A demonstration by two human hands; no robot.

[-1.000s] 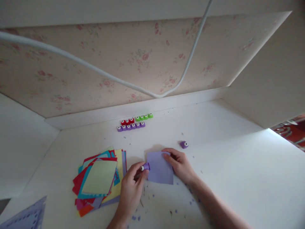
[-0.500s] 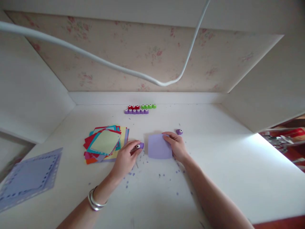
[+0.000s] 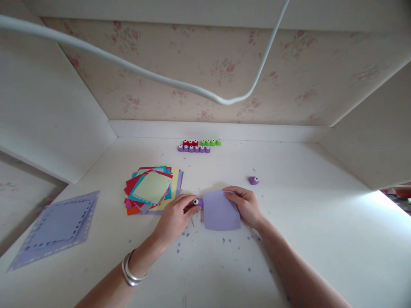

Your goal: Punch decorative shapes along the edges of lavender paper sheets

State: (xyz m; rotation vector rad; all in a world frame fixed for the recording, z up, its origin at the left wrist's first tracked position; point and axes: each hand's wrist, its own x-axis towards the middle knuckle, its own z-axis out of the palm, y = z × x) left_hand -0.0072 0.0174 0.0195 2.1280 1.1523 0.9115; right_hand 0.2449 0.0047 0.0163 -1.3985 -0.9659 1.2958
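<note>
Between its thumb and fingers, my left hand [image 3: 175, 217] grips a small purple craft punch [image 3: 198, 202] with a white-and-black button. A plain lilac paper square [image 3: 221, 211] is pinched at its right side by my right hand [image 3: 245, 205]. The punch lies right at the left edge of this paper; whether the edge is inside the slot I cannot tell. Another purple punch [image 3: 254, 180] rests beyond my right hand. Small lilac punched bits [image 3: 178, 251] are scattered on the white table [image 3: 160, 278] around and below the paper.
Left of my left hand lies a stack of coloured paper [image 3: 150, 188]. Lilac sheets with punched borders [image 3: 58, 226] are at the far left. Near the back wall stand rows of purple punches [image 3: 194, 149], red punches [image 3: 190, 143] and green punches [image 3: 210, 142]. A white cable [image 3: 192, 87] hangs across the view.
The gap between punch and paper has closed: the punch in my left hand and the paper's left edge now meet. The whole view has shifted slightly.
</note>
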